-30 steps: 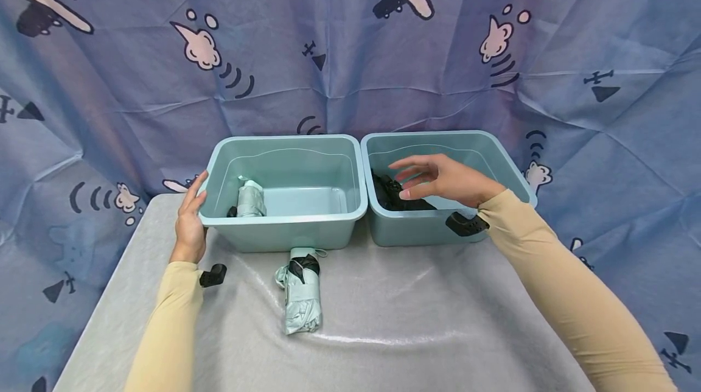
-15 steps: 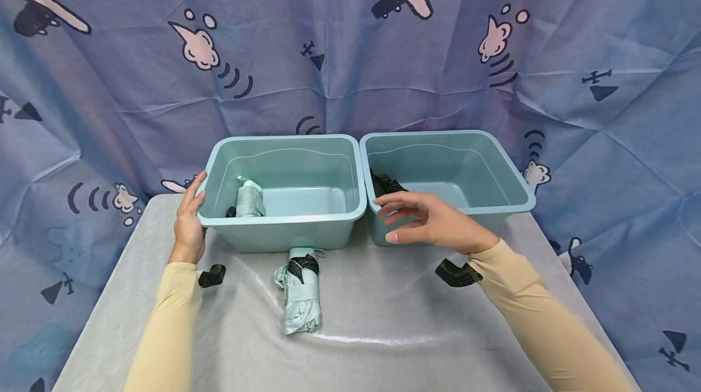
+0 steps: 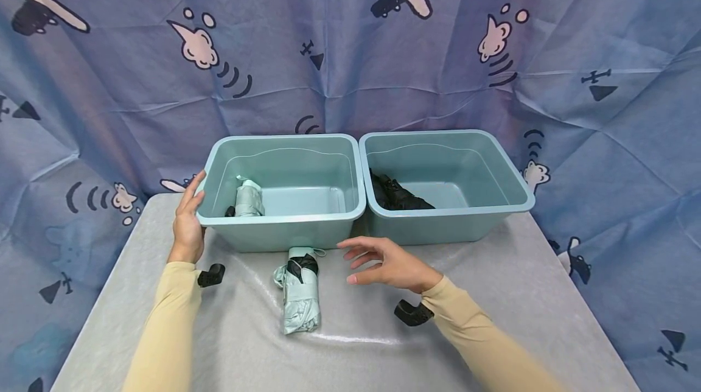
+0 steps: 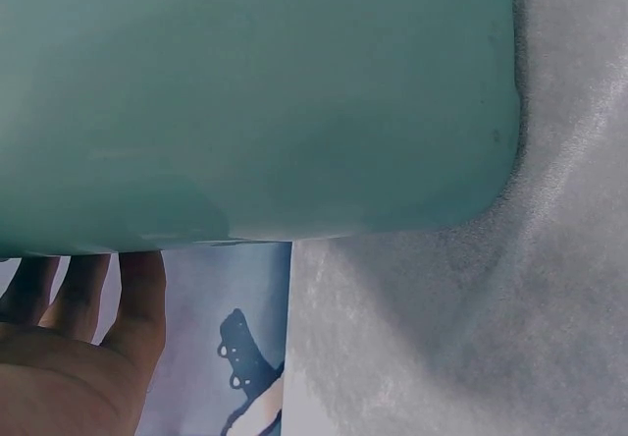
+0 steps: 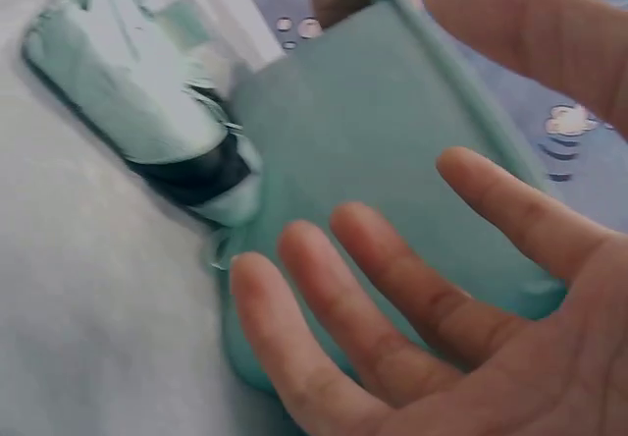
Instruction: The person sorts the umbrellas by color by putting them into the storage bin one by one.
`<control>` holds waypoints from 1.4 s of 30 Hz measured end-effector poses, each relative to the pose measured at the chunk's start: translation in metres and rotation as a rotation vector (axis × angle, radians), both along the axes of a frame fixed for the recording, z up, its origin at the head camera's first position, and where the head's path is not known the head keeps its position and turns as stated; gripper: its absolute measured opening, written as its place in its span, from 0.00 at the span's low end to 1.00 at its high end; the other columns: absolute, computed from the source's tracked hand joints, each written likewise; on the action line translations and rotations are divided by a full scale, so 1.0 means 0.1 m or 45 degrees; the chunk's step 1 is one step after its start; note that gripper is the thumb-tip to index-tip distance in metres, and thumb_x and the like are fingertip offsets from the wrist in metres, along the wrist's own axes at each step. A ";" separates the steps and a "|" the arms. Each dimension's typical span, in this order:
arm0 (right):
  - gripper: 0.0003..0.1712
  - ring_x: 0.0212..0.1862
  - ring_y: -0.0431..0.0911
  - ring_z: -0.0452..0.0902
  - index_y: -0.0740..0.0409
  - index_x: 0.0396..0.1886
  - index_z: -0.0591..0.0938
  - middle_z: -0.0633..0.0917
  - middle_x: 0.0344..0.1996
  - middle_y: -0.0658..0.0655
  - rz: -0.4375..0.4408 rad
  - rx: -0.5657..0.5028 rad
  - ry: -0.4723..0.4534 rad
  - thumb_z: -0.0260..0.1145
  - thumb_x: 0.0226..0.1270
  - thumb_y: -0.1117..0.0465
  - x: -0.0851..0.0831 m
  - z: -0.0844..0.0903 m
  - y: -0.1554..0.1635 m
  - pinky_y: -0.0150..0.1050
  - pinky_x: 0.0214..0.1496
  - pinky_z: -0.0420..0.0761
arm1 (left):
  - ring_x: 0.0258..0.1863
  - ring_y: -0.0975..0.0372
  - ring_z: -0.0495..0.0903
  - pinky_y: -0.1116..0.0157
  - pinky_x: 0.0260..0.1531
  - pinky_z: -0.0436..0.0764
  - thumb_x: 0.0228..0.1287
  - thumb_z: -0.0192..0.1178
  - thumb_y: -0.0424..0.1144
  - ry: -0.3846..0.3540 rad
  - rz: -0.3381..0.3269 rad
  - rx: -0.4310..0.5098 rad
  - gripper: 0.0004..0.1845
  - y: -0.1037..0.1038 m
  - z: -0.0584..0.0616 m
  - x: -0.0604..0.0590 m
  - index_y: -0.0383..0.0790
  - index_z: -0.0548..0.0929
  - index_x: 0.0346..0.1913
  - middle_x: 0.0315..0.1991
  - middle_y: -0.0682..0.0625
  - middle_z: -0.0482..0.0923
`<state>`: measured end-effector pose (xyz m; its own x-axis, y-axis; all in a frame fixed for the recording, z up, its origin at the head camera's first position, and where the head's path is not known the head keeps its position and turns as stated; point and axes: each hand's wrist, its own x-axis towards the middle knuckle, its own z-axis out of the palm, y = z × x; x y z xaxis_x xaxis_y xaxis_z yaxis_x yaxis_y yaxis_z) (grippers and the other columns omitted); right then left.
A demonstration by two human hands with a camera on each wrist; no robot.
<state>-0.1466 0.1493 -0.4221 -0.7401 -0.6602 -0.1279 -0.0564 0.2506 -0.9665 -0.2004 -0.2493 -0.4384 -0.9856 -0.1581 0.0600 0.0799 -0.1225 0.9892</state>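
Two teal bins stand side by side at the back of the table. The left bin [image 3: 285, 231] [image 4: 255, 102] [image 5: 392, 151] holds a folded mint umbrella [image 3: 249, 198]; the right bin [image 3: 438, 227] holds a folded black umbrella [image 3: 395, 195]. A second folded mint umbrella [image 3: 300, 291] [image 5: 147, 132] with a black band lies on the table in front of the left bin. My left hand [image 3: 188, 221] [image 4: 78, 357] rests with straight fingers against the left bin's outer left wall. My right hand [image 3: 383, 261] [image 5: 422, 289] hovers with spread fingers, holding nothing, just right of the mint umbrella on the table.
The table [image 3: 493, 294] carries a grey-white cover. A blue cloth printed with planes and clouds [image 3: 350, 45] hangs behind and drapes down both sides. Black wrist-camera mounts [image 3: 411, 313] show under each forearm.
My right hand has drawn back out of the right bin, leaving the black umbrella inside, and moved down and left to beside the mint umbrella on the table. The left hand has stayed put.
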 end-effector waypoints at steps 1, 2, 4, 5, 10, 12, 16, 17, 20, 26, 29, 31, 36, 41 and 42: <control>0.35 0.60 0.58 0.77 0.52 0.71 0.75 0.77 0.62 0.59 -0.004 0.002 -0.003 0.75 0.64 0.61 0.01 -0.06 -0.04 0.48 0.59 0.78 | 0.75 0.55 0.56 0.60 0.67 0.63 0.83 0.35 0.42 0.000 -0.001 0.000 0.28 0.00 0.00 0.00 0.52 0.56 0.82 0.80 0.50 0.51; 0.36 0.60 0.60 0.76 0.52 0.71 0.75 0.77 0.62 0.60 -0.008 0.005 -0.007 0.75 0.64 0.61 0.01 -0.11 -0.08 0.48 0.59 0.78 | 0.75 0.55 0.56 0.61 0.66 0.64 0.83 0.35 0.42 0.000 -0.003 0.001 0.28 0.00 0.00 0.00 0.52 0.56 0.82 0.80 0.50 0.51; 0.37 0.61 0.62 0.74 0.50 0.72 0.75 0.76 0.64 0.61 -0.027 0.018 -0.017 0.76 0.63 0.61 0.02 -0.22 -0.16 0.47 0.58 0.79 | 0.74 0.55 0.57 0.61 0.65 0.64 0.83 0.35 0.42 0.001 -0.004 0.000 0.28 -0.01 0.00 0.00 0.53 0.56 0.82 0.80 0.50 0.51; 0.38 0.61 0.64 0.74 0.51 0.72 0.75 0.76 0.64 0.62 -0.038 0.023 -0.023 0.77 0.63 0.61 0.02 -0.27 -0.20 0.47 0.57 0.79 | 0.74 0.55 0.57 0.62 0.65 0.64 0.84 0.35 0.42 0.001 -0.005 -0.001 0.28 -0.01 -0.01 0.00 0.52 0.55 0.82 0.80 0.50 0.51; 0.42 0.60 0.65 0.74 0.54 0.74 0.73 0.72 0.67 0.68 -0.066 0.049 -0.024 0.78 0.60 0.61 0.05 -0.46 -0.41 0.46 0.54 0.80 | 0.74 0.55 0.57 0.63 0.65 0.65 0.83 0.35 0.42 0.006 -0.006 0.001 0.28 -0.01 -0.01 0.01 0.52 0.56 0.82 0.80 0.49 0.52; 0.43 0.59 0.65 0.75 0.52 0.74 0.72 0.72 0.66 0.69 -0.079 0.063 -0.034 0.79 0.59 0.60 0.06 -0.51 -0.49 0.46 0.54 0.80 | 0.74 0.55 0.57 0.63 0.66 0.65 0.83 0.35 0.42 0.007 -0.006 -0.002 0.28 -0.01 -0.01 0.01 0.52 0.56 0.82 0.80 0.49 0.51; 0.46 0.58 0.62 0.75 0.48 0.75 0.71 0.73 0.63 0.67 -0.108 0.106 -0.055 0.80 0.57 0.59 0.09 -0.59 -0.64 0.47 0.55 0.78 | 0.75 0.55 0.56 0.62 0.67 0.64 0.83 0.35 0.41 0.009 -0.007 0.002 0.28 -0.01 0.00 0.00 0.51 0.56 0.82 0.80 0.50 0.51; 0.46 0.57 0.61 0.75 0.48 0.76 0.71 0.73 0.63 0.66 -0.109 0.116 -0.053 0.80 0.57 0.59 0.09 -0.61 -0.67 0.47 0.56 0.78 | 0.75 0.55 0.56 0.62 0.67 0.63 0.83 0.35 0.41 0.010 -0.007 0.001 0.28 -0.01 0.00 0.00 0.51 0.56 0.82 0.80 0.50 0.51; 0.48 0.55 0.58 0.75 0.47 0.76 0.70 0.74 0.61 0.62 -0.112 0.158 -0.015 0.81 0.56 0.59 0.10 -0.65 -0.76 0.45 0.54 0.77 | 0.75 0.55 0.56 0.62 0.67 0.63 0.83 0.35 0.41 0.016 -0.004 0.007 0.28 -0.01 0.00 0.00 0.51 0.56 0.82 0.80 0.49 0.51; 0.49 0.45 0.53 0.71 0.45 0.75 0.72 0.73 0.49 0.58 -0.128 0.298 0.083 0.83 0.52 0.54 0.14 -0.64 -0.94 0.40 0.43 0.74 | 0.74 0.54 0.57 0.62 0.66 0.64 0.83 0.35 0.41 0.019 -0.003 0.013 0.28 -0.01 0.00 0.00 0.50 0.56 0.81 0.79 0.47 0.52; 0.50 0.49 0.51 0.69 0.41 0.75 0.72 0.72 0.51 0.60 -0.133 0.399 0.128 0.84 0.51 0.49 0.17 -0.63 -1.00 0.44 0.48 0.75 | 0.74 0.54 0.57 0.62 0.66 0.64 0.83 0.35 0.41 0.018 -0.007 0.015 0.28 0.00 0.00 -0.01 0.50 0.56 0.82 0.79 0.47 0.52; 0.49 0.54 0.52 0.68 0.41 0.74 0.72 0.72 0.56 0.63 -0.141 0.441 0.148 0.83 0.51 0.48 0.18 -0.64 -1.04 0.49 0.54 0.74 | 0.74 0.54 0.57 0.62 0.66 0.64 0.83 0.35 0.42 0.014 -0.009 0.013 0.28 0.00 0.00 0.00 0.51 0.56 0.82 0.79 0.47 0.52; 0.50 0.56 0.52 0.68 0.42 0.73 0.74 0.74 0.59 0.64 -0.183 0.502 0.191 0.85 0.47 0.48 0.19 -0.67 -1.12 0.50 0.55 0.74 | 0.74 0.54 0.57 0.63 0.65 0.65 0.83 0.35 0.42 0.005 -0.011 0.009 0.28 0.00 0.00 0.00 0.52 0.56 0.82 0.80 0.48 0.52; 0.51 0.52 0.50 0.69 0.40 0.70 0.75 0.77 0.56 0.61 -0.216 0.533 0.199 0.87 0.42 0.51 0.19 -0.66 -1.20 0.48 0.50 0.76 | 0.75 0.56 0.56 0.63 0.65 0.65 0.83 0.36 0.42 0.005 -0.005 0.006 0.28 -0.01 0.00 0.00 0.52 0.56 0.81 0.80 0.50 0.51; 0.51 0.52 0.51 0.69 0.40 0.70 0.75 0.77 0.55 0.61 -0.221 0.536 0.195 0.87 0.42 0.52 0.19 -0.66 -1.21 0.49 0.50 0.76 | 0.75 0.56 0.56 0.63 0.66 0.64 0.83 0.36 0.42 0.005 -0.003 0.006 0.28 -0.01 0.01 0.00 0.52 0.56 0.81 0.80 0.50 0.50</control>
<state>-0.1275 0.0284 -0.4881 -0.8662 -0.4394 -0.2381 -0.1132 0.6365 -0.7629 -0.2003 -0.2499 -0.4377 -0.9857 -0.1562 0.0633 0.0836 -0.1273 0.9883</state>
